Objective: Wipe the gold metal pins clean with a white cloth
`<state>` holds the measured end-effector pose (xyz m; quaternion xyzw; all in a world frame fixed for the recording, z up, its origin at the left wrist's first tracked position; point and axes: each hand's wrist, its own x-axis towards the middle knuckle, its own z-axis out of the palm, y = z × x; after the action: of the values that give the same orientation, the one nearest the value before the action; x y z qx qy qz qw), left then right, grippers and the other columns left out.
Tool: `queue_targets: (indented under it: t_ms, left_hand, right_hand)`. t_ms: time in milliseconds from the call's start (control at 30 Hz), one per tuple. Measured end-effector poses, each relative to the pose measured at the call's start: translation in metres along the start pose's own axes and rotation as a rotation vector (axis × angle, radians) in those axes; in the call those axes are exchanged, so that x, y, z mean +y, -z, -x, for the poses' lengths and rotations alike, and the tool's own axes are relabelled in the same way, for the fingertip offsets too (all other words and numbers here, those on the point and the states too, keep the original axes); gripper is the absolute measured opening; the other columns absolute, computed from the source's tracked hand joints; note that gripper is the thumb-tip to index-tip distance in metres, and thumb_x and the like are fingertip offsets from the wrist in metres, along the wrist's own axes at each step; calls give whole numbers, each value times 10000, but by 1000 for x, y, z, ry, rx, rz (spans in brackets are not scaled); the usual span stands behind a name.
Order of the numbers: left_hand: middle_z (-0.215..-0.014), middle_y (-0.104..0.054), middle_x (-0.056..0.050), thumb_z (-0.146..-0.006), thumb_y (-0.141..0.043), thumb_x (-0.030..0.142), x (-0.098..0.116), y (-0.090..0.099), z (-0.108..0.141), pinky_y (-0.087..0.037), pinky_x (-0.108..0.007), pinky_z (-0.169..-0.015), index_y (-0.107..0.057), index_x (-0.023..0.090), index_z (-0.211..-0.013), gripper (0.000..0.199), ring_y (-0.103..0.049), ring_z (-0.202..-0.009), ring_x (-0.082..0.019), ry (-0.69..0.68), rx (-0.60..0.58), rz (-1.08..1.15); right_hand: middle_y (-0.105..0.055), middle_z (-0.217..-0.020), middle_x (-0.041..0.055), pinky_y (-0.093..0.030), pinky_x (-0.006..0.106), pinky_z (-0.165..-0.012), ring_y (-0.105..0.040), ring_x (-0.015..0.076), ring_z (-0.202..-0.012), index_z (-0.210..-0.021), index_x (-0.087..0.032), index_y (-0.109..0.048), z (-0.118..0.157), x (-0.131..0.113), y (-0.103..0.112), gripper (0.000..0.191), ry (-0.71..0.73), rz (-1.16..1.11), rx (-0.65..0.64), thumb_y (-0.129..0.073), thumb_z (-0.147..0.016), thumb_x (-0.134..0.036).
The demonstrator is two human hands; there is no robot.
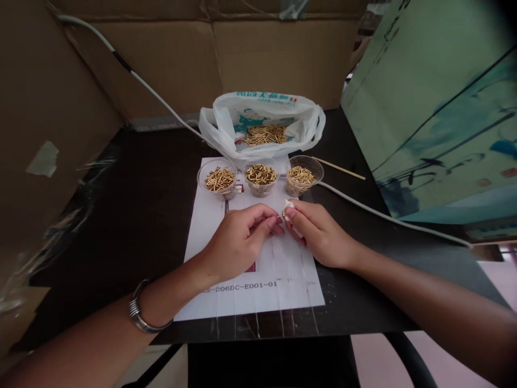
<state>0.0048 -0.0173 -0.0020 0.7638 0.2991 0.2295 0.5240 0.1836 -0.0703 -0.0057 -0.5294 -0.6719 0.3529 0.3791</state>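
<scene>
My left hand (240, 237) is closed in a pinch, with the tip of a small brass-coloured pin (278, 216) showing at its fingertips. Close beside it, my right hand (325, 234) grips a crumpled white tissue or cloth (288, 204); a small metal bit shows at its edge, too small to make out. Both hands are over a printed white sheet (291, 296). Beyond them stand three clear plastic cups: the left cup (201, 180) and right cup (320, 171) hold thin golden pins, while the middle cup (260, 191) holds short brass tube-like pieces.
Behind the cups, a white plastic bag (311, 132) lies open with many golden pins (266, 134) inside. A thin wooden stick (341, 168) and a white cable (388, 216) lie on the dark table (133, 226). Cardboard walls (278, 59) and a painted panel (444, 124) enclose it.
</scene>
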Motion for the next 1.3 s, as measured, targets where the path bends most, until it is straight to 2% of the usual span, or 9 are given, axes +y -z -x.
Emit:
queue_targets:
  t_ms: [67,233,367,433,567,767,967,1300]
  left_hand:
    - [-847,-693,-30,-941,-468,255,1,2,-2,-547,-273,-731,-620,174,-933,172,-664,-786,-146,-7,-12,-31]
    - [-769,-653,-10,-951,-445,270,4,7,-4,-484,-204,-572,-573,171,-850,191,-618,-670,-104,1,-40,-51]
    - [-716,-627,9,-954,-435,277,6,6,-3,-439,-197,-510,-561,168,-799,227,-555,-556,-75,12,-70,-79]
    - [-708,-627,12,-953,-434,277,6,5,-4,-432,-199,-504,-565,169,-791,235,-544,-546,-73,17,-80,-86]
    - [-758,-653,-5,-952,-435,272,5,4,-5,-470,-215,-592,-594,171,-814,234,-593,-659,-98,-10,-89,-60]
    - [-759,-651,-4,-953,-426,268,5,5,-5,-451,-208,-505,-607,177,-844,230,-575,-577,-92,-4,-92,-32]
    - [-750,-648,-2,-945,-442,251,6,6,-6,-465,-205,-575,-616,166,-820,231,-583,-635,-96,-39,-106,-59]
    - [-577,-544,33,-921,-452,226,6,8,-4,-374,-190,-429,-563,164,-698,256,-471,-443,-66,1,-119,-110]
  right_hand:
    - [-431,-588,-28,-271,262,-563,-380,84,-550,-664,-153,-417,-1,0,0,376,-6,-10,-5,-335,-987,-326]
    - [-421,-552,-35,-276,261,-556,-379,82,-530,-642,-154,-415,-3,2,0,394,-43,-75,-27,-335,-986,-328]
    - [-417,-539,-38,-285,257,-550,-375,77,-517,-629,-154,-412,-5,4,1,410,-25,-131,-49,-337,-987,-339]
    - [-418,-536,-39,-287,256,-548,-371,75,-512,-625,-153,-410,-5,4,2,410,-24,-144,-62,-339,-986,-335]
    - [-414,-523,-38,-288,255,-536,-364,72,-499,-612,-155,-404,-6,3,4,410,-42,-165,-72,-343,-980,-324]
    - [-402,-514,-41,-274,251,-512,-345,72,-485,-608,-159,-403,-7,3,4,407,-57,-186,-86,-349,-974,-329]
    - [-399,-519,-42,-272,247,-509,-342,74,-490,-618,-155,-427,-6,4,6,409,-49,-210,-128,-349,-976,-337]
    - [-399,-519,-43,-259,260,-531,-356,78,-502,-605,-160,-399,-6,-1,6,398,-7,-10,-114,-357,-971,-311]
